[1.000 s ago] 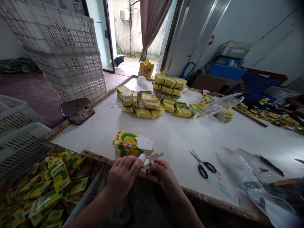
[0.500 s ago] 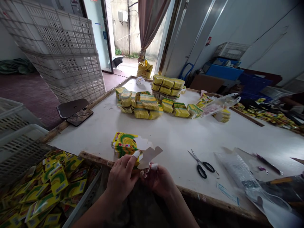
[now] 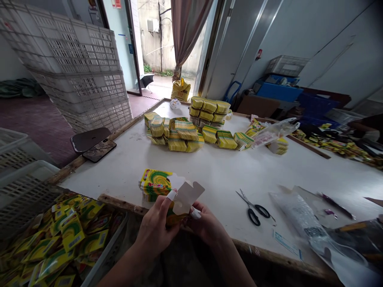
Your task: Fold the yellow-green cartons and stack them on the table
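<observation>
While the left grip (image 3: 154, 223) and right grip (image 3: 207, 225) grasp one open-flapped carton (image 3: 184, 202) at the near edge of the desk (image 3: 221, 167), one carton stack (image 3: 155, 183) stands just beyond and one pair of scissors (image 3: 253, 211) lies rightward.

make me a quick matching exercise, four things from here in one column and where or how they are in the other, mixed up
Column one
1. small yellow cardboard box with a pale grey flap
2. black-handled metal scissors
3. flat, dark patterned phone
4. long brown fabric curtain

Column two
A. hanging, gathered narrow low down
B. at the left edge of the white tabletop
C. blades apart, lying right of both hands
D. between the left hand and the right hand

Pairs: 1-D; 2-C; 3-B; 4-A
</observation>
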{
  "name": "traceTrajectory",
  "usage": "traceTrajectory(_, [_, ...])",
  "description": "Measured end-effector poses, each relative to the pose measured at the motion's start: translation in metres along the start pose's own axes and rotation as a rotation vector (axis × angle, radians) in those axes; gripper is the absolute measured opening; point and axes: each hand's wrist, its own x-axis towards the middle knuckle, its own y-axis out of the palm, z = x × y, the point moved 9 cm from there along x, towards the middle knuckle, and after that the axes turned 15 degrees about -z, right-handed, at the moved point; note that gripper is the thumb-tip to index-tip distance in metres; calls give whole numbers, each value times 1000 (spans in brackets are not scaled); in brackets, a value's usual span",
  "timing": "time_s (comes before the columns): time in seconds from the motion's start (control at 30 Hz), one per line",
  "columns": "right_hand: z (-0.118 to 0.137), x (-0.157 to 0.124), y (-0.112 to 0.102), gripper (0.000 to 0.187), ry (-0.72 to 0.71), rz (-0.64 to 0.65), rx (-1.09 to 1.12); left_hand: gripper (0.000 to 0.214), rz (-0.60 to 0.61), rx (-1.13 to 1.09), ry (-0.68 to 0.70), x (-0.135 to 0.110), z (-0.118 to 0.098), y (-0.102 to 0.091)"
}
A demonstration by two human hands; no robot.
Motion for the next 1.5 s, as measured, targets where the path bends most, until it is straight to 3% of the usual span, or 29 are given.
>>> traceTrajectory(0.2, [6,3,5,23,26,30,-72,75,21,-47,36,-2,-4,3])
traceTrajectory(0.57, [9,5,1,26,-60,21,-120,54,-31,-69,-2,0,-2,2])
traceTrajectory(0.9, [18,-2,12,32,-147,6,-203,50,-41,-44,15,-3,0,2])
traceTrajectory(1.17, [6,-1,19,30,0,193,-135,52,-51,-91,45,-4,-3,2])
traceTrajectory(1.33, [10,-3,19,26,5,185,-122,54,-32,-113,81,-3,-6,2])
traceTrajectory(1.5, [15,-7,23,36,-33,193,-153,59,-9,-124,91,-3,-9,4])
